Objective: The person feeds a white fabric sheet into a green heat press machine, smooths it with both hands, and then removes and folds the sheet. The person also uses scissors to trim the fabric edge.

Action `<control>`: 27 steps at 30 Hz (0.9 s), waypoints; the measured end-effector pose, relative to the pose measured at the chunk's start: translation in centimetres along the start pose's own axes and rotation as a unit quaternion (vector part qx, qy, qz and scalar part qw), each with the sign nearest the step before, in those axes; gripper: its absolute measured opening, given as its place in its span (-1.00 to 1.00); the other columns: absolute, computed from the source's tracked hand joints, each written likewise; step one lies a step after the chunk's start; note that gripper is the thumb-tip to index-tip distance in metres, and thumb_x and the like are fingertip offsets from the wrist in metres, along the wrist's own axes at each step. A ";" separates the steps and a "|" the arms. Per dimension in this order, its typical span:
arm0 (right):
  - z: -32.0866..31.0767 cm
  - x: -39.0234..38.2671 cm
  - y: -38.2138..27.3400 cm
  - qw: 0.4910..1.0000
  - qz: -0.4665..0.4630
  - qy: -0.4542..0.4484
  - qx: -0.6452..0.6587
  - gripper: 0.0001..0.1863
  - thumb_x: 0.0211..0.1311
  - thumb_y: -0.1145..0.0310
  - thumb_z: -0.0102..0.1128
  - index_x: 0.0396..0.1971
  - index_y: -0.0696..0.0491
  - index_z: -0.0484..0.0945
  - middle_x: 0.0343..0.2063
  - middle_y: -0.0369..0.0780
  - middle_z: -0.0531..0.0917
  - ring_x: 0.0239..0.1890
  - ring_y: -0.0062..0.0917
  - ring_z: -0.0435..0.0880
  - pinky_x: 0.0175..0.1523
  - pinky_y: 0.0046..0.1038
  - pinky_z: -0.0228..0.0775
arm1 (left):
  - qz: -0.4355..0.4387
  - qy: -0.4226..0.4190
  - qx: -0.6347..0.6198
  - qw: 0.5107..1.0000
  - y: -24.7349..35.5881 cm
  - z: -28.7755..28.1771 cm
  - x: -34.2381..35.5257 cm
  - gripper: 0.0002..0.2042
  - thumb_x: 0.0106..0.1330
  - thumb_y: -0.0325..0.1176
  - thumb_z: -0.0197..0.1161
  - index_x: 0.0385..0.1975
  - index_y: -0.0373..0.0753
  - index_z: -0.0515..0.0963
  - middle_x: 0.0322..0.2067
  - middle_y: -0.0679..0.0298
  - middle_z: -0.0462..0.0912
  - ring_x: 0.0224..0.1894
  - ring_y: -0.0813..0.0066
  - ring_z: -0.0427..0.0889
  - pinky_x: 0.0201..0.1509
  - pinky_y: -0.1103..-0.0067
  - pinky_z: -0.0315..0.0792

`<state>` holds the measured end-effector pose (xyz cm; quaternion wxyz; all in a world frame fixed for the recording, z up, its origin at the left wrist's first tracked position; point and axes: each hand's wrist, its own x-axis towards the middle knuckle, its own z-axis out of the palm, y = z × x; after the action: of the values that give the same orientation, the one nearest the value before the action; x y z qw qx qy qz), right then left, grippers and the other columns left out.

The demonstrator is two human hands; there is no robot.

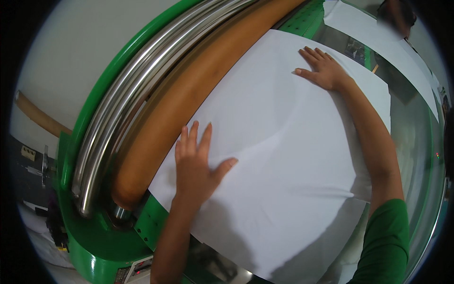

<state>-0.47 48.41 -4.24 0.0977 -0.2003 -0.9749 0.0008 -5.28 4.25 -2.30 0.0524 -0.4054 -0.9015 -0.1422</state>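
Note:
A large white sheet (283,189) of fabric or paper, slightly creased, covers the middle of a green machine's bed (149,213), against a long tan roller (217,71). My left hand (196,163) lies on the sheet at the lower left, fingers spread, fingertips close to the roller. My right hand (321,68) rests flat with fingers apart near the sheet's upper right, my green-sleeved arm reaching up from the lower right.
Several steel bars (123,99) run beside the tan roller inside a green curved frame (101,80). A cardboard tube (40,113) is at the far left, a control panel (132,270) at bottom left. Another white sheet (350,19) and a dark, blurred shape (395,16) appear at upper right.

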 end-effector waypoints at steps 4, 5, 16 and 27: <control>0.1 0.1 -0.1 1.000 0.010 -0.013 0.011 0.09 0.36 -0.60 -0.19 0.62 -0.05 0.17 0.63 -0.08 0.13 0.67 -0.06 -0.03 0.71 -0.10 -0.21 | -0.006 -0.062 0.077 0.995 0.5 1.0 -1.7 -0.07 0.42 0.33 0.16 0.61 -0.20 0.16 0.61 -0.19 0.03 0.64 -0.38 -0.11 0.55 -0.34 -0.24; -0.1 0.0 -0.1 1.000 0.011 -0.012 0.015 0.09 0.35 -0.61 -0.20 0.62 -0.05 0.17 0.63 -0.08 0.12 0.67 -0.06 -0.04 0.71 -0.09 -0.22 | -0.016 -0.074 0.077 0.994 0.9 1.0 -2.2 -0.08 0.42 0.33 0.17 0.61 -0.17 0.15 0.61 -0.18 0.03 0.64 -0.38 -0.12 0.54 -0.36 -0.25; 0.2 0.1 -0.2 1.000 0.015 0.002 0.012 0.12 0.30 -0.66 -0.20 0.60 -0.08 0.21 0.61 -0.12 0.18 0.67 -0.11 0.03 0.70 -0.10 -0.17 | -0.043 -0.115 0.088 0.988 3.3 0.2 -5.1 -0.06 0.34 0.39 0.22 0.62 -0.02 0.17 0.61 -0.12 0.03 0.64 -0.40 -0.15 0.48 -0.47 -0.34; 0.6 0.7 -0.2 1.000 0.010 0.006 -0.009 0.10 0.31 -0.63 -0.17 0.60 -0.08 0.21 0.62 -0.11 0.17 0.66 -0.10 0.03 0.70 -0.10 -0.14 | 0.016 -0.125 0.061 0.990 4.0 -0.8 -6.1 -0.04 0.28 0.26 0.39 0.58 -0.15 0.23 0.60 -0.18 0.01 0.59 -0.56 -0.09 0.37 -0.59 -0.18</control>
<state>-1.32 48.54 -4.67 0.1013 -0.2106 -0.9723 -0.0080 1.70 2.17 -1.91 -0.0339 -0.4307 -0.9012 -0.0346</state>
